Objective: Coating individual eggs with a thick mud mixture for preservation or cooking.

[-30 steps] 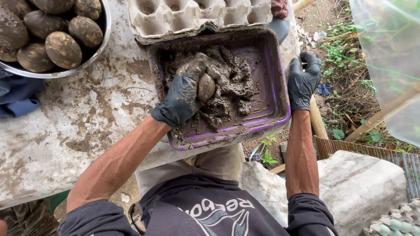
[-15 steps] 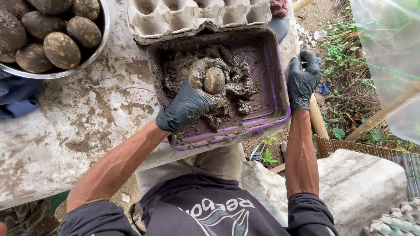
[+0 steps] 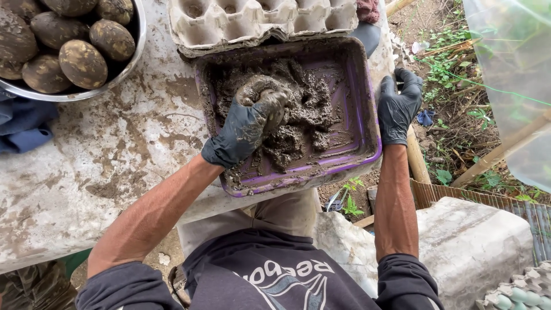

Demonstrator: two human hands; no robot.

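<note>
Left hand (image 3: 249, 123) cups a mud-coated egg (image 3: 259, 92) in the purple tray (image 3: 367, 143) at centre frame, right hand (image 3: 397, 106) gripping its rim; press evenly, I'd say

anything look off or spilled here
Yes: the purple tray juts past the table edge, steadied by the right hand. Mud is smeared over the tabletop beside it. The left hand works mud inside.
</note>
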